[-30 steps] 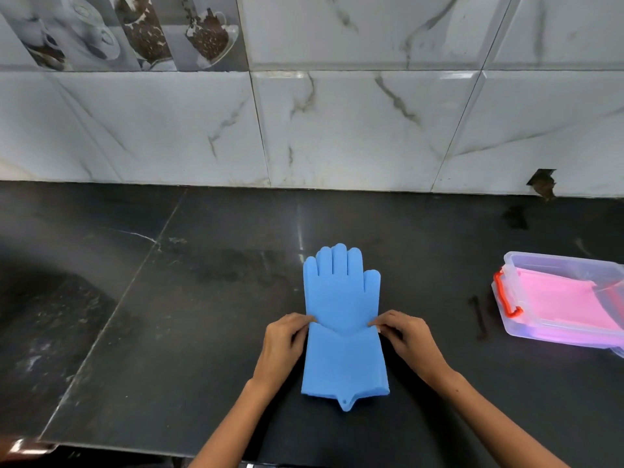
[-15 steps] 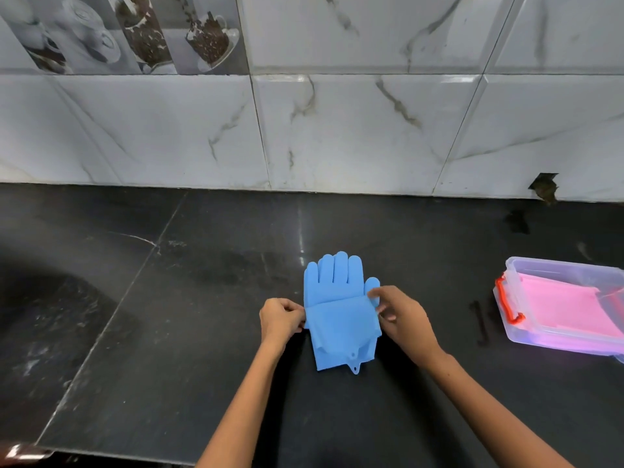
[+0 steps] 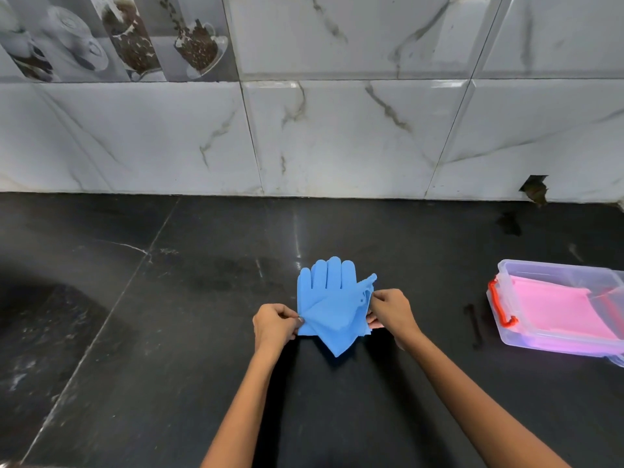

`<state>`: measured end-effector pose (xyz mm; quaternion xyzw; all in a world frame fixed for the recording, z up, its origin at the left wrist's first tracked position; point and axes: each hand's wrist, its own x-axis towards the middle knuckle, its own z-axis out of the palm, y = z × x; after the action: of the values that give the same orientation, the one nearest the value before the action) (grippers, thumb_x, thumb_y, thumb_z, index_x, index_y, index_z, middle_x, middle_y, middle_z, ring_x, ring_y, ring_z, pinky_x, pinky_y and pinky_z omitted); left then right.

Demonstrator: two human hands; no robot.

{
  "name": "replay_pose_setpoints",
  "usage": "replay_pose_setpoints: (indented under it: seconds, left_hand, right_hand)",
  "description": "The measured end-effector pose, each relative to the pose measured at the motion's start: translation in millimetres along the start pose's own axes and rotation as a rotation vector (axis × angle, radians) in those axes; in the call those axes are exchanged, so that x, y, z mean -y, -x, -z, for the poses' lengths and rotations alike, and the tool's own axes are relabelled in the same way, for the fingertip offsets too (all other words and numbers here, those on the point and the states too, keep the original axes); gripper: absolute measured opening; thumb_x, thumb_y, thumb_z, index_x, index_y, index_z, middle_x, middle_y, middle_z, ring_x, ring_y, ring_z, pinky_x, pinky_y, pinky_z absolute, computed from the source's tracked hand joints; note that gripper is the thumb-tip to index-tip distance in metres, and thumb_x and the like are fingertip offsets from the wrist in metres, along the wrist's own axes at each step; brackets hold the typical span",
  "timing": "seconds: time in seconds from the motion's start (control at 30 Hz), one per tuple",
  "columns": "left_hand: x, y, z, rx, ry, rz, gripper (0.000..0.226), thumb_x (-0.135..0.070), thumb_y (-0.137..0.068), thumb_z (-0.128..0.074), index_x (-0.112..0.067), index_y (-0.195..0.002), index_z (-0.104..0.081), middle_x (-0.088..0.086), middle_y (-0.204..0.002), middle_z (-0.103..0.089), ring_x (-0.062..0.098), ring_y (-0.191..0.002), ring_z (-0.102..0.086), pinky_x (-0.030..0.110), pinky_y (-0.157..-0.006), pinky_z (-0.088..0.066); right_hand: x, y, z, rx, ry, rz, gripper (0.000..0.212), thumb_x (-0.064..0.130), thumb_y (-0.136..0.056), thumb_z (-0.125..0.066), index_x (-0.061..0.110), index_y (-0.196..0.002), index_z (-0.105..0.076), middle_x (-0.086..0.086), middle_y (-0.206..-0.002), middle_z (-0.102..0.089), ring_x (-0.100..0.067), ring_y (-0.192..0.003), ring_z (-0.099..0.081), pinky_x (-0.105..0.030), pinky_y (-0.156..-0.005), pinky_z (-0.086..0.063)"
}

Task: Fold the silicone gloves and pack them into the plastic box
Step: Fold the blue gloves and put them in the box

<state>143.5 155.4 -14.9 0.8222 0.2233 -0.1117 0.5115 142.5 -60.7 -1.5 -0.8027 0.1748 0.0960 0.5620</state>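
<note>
Left hand (image 3: 274, 324) and right hand (image 3: 391, 310) pinching blue glove (image 3: 326, 300) edges, counter (image 3: 169, 332) around.

Even soft light, wide-angle bending at edges

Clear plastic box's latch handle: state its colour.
Red-orange latch handle on the clear plastic box, seen in the head view.

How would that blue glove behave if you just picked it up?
Probably floppy: the blue glove creases and folds over itself where the left hand and right hand pinch it. Likely light too, and its skewed fold suggests it may spring open.
</note>
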Motion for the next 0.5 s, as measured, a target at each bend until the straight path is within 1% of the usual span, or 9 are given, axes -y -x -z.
replay_pose_setpoints:
  seconds: [0.07, 0.17, 0.23, 0.27, 0.3, 0.33, 0.37, 0.43, 0.5]
  left_hand:
    - [-2, -2, -1, 0.012, -0.011, 0.003, 0.007, -0.005, -0.075, -0.074, -0.007, -0.07, -0.07, 0.009, -0.069, -0.071, 0.016, -0.059, -0.066, 0.024, -0.055, -0.056]
    - [-3, -4, -1, 0.015, -0.024, 0.017, 0.007, -0.006, -0.075, -0.075, -0.008, -0.07, -0.07, 0.008, -0.068, -0.071, 0.015, -0.059, -0.067, 0.022, -0.053, -0.055]
    - [-2, -4, -1, 0.011, -0.024, 0.026, 0.008, -0.007, -0.075, -0.077, -0.009, -0.07, -0.07, 0.007, -0.068, -0.071, 0.015, -0.059, -0.067, 0.022, -0.053, -0.055]
    - [-1, -4, -1, 0.01, -0.024, 0.028, 0.009, -0.008, -0.074, -0.077, -0.009, -0.069, -0.07, 0.008, -0.068, -0.071, 0.015, -0.058, -0.067, 0.023, -0.054, -0.056]
    - [-1, -5, -1, 0.009, -0.025, 0.028, 0.009, -0.008, -0.074, -0.077, -0.008, -0.069, -0.07, 0.008, -0.067, -0.071, 0.015, -0.057, -0.066, 0.024, -0.056, -0.057]
    - [-1, -6, -1, 0.008, -0.028, 0.026, 0.009, -0.008, -0.074, -0.077, -0.008, -0.068, -0.07, 0.009, -0.067, -0.071, 0.015, -0.056, -0.065, 0.025, -0.057, -0.058]
    - [-1, -6, 0, 0.006, -0.03, 0.023, 0.01, -0.008, -0.074, -0.077, -0.008, -0.068, -0.07, 0.009, -0.066, -0.071, 0.016, -0.056, -0.065, 0.026, -0.059, -0.058]
    - [-1, -5, 0, 0.006, -0.039, 0.021, 0.01, -0.009, -0.076, -0.077, -0.007, -0.069, -0.07, 0.01, -0.068, -0.071, 0.017, -0.059, -0.066, 0.029, -0.062, -0.059]
    - [-1, -2, -1, 0.005, -0.043, 0.006, 0.008, -0.01, -0.077, -0.076, -0.008, -0.071, -0.07, 0.01, -0.07, -0.071, 0.018, -0.059, -0.065, 0.031, -0.063, -0.06]
  right_hand:
    - [2, -6, 2, -0.038, 0.078, 0.047, 0.02, 0.008, -0.08, -0.053, -0.009, -0.073, -0.06, -0.015, -0.066, -0.064, -0.018, -0.058, -0.06, -0.035, -0.06, -0.058]
    - [11, -9, 5, -0.057, 0.152, 0.13, 0.012, 0.011, -0.078, -0.057, 0.003, -0.075, -0.065, -0.012, -0.07, -0.065, -0.014, -0.063, -0.052, -0.03, -0.059, -0.047]
    - [15, -12, 4, -0.045, 0.104, 0.134, 0.01, 0.011, -0.078, -0.055, 0.012, -0.074, -0.065, -0.004, -0.072, -0.065, -0.012, -0.067, -0.054, -0.027, -0.063, -0.046]
    - [17, -14, 2, -0.057, 0.095, 0.124, 0.011, 0.011, -0.079, -0.055, 0.016, -0.074, -0.063, 0.001, -0.073, -0.064, -0.011, -0.067, -0.056, -0.028, -0.064, -0.049]
    - [19, -16, 0, -0.083, 0.103, 0.107, 0.011, 0.012, -0.079, -0.054, 0.016, -0.075, -0.063, 0.003, -0.074, -0.064, -0.011, -0.067, -0.059, -0.031, -0.065, -0.053]
    - [21, -18, -3, -0.115, 0.116, 0.086, 0.011, 0.012, -0.08, -0.053, 0.013, -0.073, -0.062, 0.002, -0.072, -0.065, -0.013, -0.065, -0.061, -0.036, -0.066, -0.055]
    - [22, -21, -5, -0.146, 0.132, 0.071, 0.016, 0.014, -0.081, -0.053, 0.008, -0.067, -0.058, -0.001, -0.066, -0.064, -0.016, -0.059, -0.062, -0.038, -0.065, -0.056]
    - [22, -24, -10, -0.191, 0.166, 0.059, 0.033, 0.022, -0.085, -0.056, 0.004, -0.059, -0.05, -0.01, -0.055, -0.063, -0.02, -0.048, -0.062, -0.038, -0.063, -0.057]
    - [19, -23, -11, -0.221, 0.138, 0.046, 0.04, 0.027, -0.088, -0.059, 0.002, -0.058, -0.05, -0.013, -0.052, -0.062, -0.021, -0.045, -0.064, -0.033, -0.059, -0.058]
